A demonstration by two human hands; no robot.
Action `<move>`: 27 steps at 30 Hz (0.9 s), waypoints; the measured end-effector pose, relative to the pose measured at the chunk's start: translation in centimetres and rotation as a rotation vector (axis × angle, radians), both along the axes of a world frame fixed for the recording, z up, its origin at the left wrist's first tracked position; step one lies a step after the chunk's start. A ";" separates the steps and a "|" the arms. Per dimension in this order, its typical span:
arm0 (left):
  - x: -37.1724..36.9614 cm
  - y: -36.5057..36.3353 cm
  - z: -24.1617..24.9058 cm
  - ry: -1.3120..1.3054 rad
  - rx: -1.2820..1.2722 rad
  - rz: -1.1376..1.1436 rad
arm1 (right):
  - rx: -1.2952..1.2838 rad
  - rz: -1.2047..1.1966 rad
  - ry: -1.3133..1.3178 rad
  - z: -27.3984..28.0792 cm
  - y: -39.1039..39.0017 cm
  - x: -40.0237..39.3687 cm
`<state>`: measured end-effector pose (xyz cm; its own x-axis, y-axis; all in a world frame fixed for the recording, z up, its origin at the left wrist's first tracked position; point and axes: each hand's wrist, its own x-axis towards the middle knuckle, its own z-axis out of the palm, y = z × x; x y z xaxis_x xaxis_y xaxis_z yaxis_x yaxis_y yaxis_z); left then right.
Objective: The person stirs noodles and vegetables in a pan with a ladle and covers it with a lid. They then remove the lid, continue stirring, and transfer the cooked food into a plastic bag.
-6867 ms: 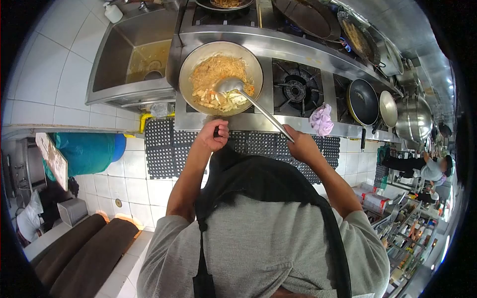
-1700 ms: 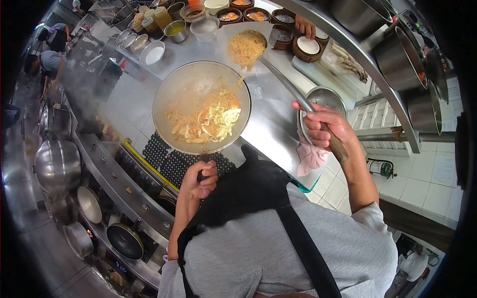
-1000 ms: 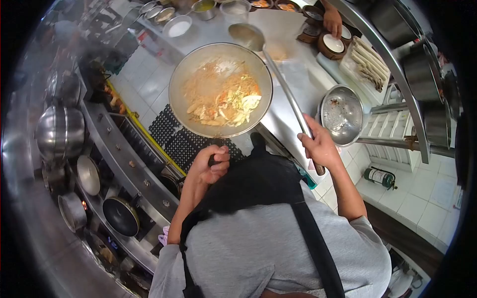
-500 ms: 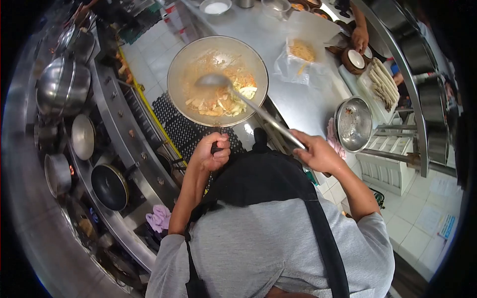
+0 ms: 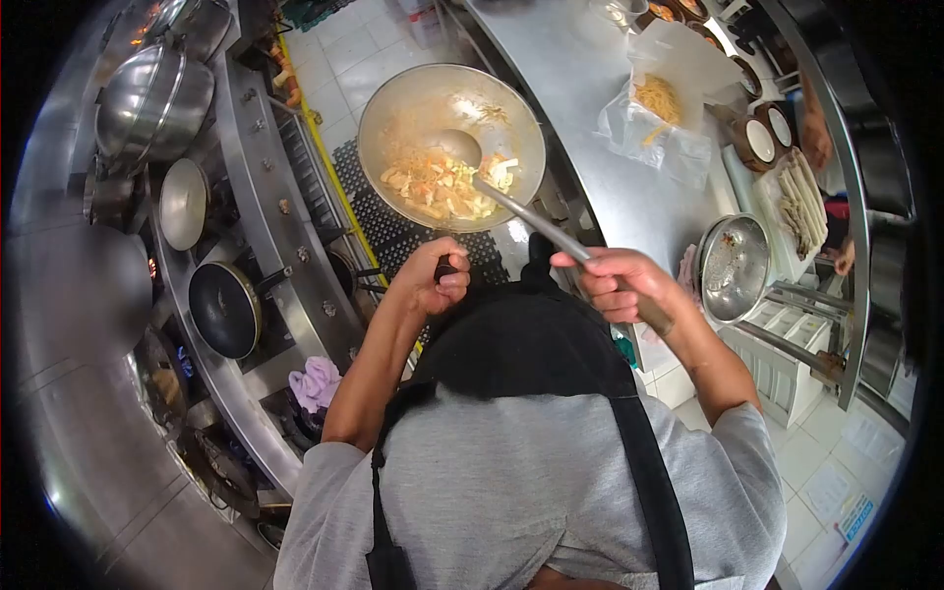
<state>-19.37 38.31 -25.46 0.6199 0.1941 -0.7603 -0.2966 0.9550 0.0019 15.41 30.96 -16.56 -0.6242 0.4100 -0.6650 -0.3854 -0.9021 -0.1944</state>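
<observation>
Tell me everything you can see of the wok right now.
The wok is a round, shallow, silvery metal pan, held out level above the black floor mat. The left hand grips its dark handle at the near rim. Noodles with cabbage and carrot lie in its near half; the far wall is greasy. The ladle, held by the right hand, rests in the food.

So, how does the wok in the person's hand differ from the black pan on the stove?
The wok is silver metal; the black pan is dark inside. The wok holds noodles and vegetables with a ladle in it; the black pan looks empty. The wok is held by the left hand above the floor mat; the black pan rests on the stove, untouched. The wok appears larger. Both are round and have a handle.
</observation>
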 end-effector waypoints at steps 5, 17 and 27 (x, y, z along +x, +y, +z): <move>-0.2 -0.3 0.4 -0.053 -0.033 -0.011 | -0.013 0.110 -0.036 1.8 -0.7 -0.7; 2.2 0.3 1.9 -0.198 -0.054 -0.095 | -0.124 -0.392 0.401 5.6 -6.0 2.8; 8.6 3.1 2.4 -0.230 -0.092 -0.191 | -0.049 -0.681 0.346 9.5 -8.7 5.9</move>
